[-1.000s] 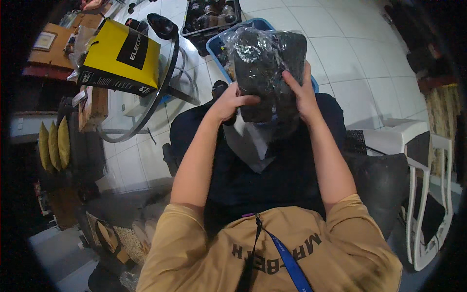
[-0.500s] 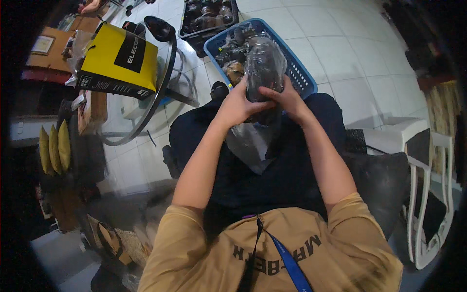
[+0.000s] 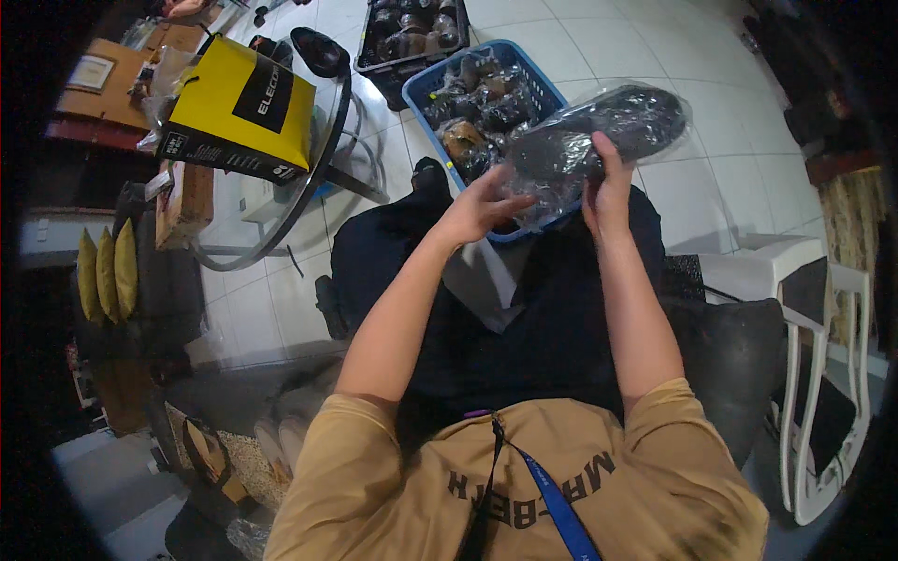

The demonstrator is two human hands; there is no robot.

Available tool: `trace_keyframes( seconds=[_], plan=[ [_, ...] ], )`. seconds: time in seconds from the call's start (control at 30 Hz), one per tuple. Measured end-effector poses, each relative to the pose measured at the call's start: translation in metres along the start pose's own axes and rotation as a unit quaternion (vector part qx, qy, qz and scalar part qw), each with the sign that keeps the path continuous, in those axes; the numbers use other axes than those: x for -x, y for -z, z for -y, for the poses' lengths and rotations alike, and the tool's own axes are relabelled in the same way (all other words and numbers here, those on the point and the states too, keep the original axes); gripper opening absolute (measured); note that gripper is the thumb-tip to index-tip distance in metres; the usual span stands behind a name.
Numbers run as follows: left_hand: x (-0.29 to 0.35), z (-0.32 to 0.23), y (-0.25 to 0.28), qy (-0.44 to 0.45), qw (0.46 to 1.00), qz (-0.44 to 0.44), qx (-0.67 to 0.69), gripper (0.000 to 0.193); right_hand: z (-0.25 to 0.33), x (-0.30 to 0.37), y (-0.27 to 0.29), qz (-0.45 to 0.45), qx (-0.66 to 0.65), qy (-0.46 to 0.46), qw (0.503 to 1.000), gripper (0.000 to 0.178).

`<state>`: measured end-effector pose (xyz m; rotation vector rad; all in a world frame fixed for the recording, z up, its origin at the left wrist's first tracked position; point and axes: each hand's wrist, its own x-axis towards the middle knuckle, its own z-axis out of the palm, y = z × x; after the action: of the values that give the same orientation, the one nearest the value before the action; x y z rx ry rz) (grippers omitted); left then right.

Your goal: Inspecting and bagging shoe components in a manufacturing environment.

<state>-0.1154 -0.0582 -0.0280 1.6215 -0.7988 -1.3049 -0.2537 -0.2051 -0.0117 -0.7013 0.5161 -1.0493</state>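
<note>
A dark shoe (image 3: 599,136) in a clear, crinkled plastic bag is held over the right side of a blue basket (image 3: 561,98). It lies tilted, with its far end up to the right and its broad flat face, which looks like the sole, showing. My right hand (image 3: 610,192) grips it from below, thumb across the face. At its near end my left hand (image 3: 477,210) has fingers stretched apart, the tips at the loose plastic; whether they press on it is hard to see. Several more plastic-wrapped shoes (image 3: 500,112) fill the basket.
Behind the basket stands a black crate (image 3: 458,49) of wrapped items. To the left are a yellow and black bag (image 3: 245,107) and a curved metal frame (image 3: 323,154). A white chair (image 3: 762,257) stands at the right on the tiled floor (image 3: 673,201).
The wrapped shoe has swung from upright to tilted right, its far end moving rightward. My right hand has kept its hold, while my left hand's fingers have spread at the near end.
</note>
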Motion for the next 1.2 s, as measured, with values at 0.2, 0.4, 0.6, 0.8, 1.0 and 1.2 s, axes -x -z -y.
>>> trace_keyframes(
  seconds=[0.2, 0.4, 0.6, 0.8, 1.0, 1.2],
  plan=[
    [-0.006, 0.005, 0.010, -0.120, 0.987, -0.076, 0.073, 0.035, 0.008, -0.005, 0.016, 0.027, -0.120, -0.072, 0.990, 0.047],
    [0.012, -0.069, -0.030, -0.299, 0.921, -0.250, 0.017, 0.019, 0.032, 0.006, -0.012, 0.011, -0.281, -0.141, 0.949, 0.065],
    [0.034, -0.126, -0.053, -0.440, 0.832, -0.264, -0.211, 0.035, 0.033, 0.010, -0.017, -0.073, -0.260, -0.175, 0.947, 0.075],
    [0.032, -0.160, -0.035, -0.426, 0.820, -0.148, -0.352, 0.013, 0.028, 0.002, -0.003, -0.061, -0.287, -0.145, 0.945, 0.071],
    [0.040, -0.159, -0.036, -0.401, 0.842, -0.023, -0.360, 0.013, 0.036, 0.007, -0.004, 0.051, -0.229, -0.047, 0.971, 0.066],
    [0.034, -0.123, -0.011, -0.307, 0.925, -0.176, -0.135, 0.018, 0.026, 0.002, 0.012, 0.105, -0.179, -0.082, 0.975, 0.067]
  ],
)
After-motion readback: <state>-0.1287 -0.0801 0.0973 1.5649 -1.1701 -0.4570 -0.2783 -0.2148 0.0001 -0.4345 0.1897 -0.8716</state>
